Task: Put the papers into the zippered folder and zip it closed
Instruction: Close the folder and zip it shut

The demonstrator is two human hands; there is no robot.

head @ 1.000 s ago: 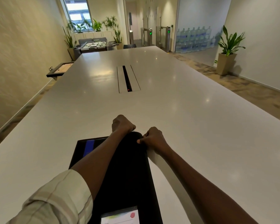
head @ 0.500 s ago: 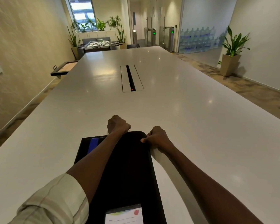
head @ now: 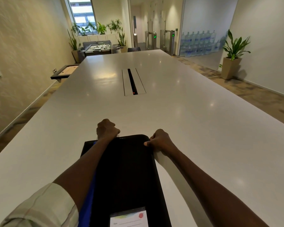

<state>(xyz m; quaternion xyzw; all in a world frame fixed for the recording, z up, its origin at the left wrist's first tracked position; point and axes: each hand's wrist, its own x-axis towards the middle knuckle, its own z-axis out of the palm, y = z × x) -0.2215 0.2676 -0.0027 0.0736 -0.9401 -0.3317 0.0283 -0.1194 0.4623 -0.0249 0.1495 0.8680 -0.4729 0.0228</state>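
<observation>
A black zippered folder [head: 126,171] lies lengthwise on the white table [head: 195,122] right in front of me, with a white name label [head: 129,218] on its near end. A blue strip [head: 87,202] shows along its left side under my left forearm. My left hand [head: 107,129] is closed at the folder's far edge, fingers curled over it. My right hand [head: 161,140] pinches the folder's far right corner, thumb on the top cover. The zipper pull is hidden. No loose papers are visible.
A cable slot [head: 132,82] with a red light runs along the table's middle. A potted plant [head: 233,58] stands at the right wall. At the left there is a low framed board [head: 65,72], with a foosball table [head: 98,48] beyond the table's far end.
The folder's top cover has come down over the left side, hiding most of the blue part. Both hands stayed at the far edge, spreading slightly apart.
</observation>
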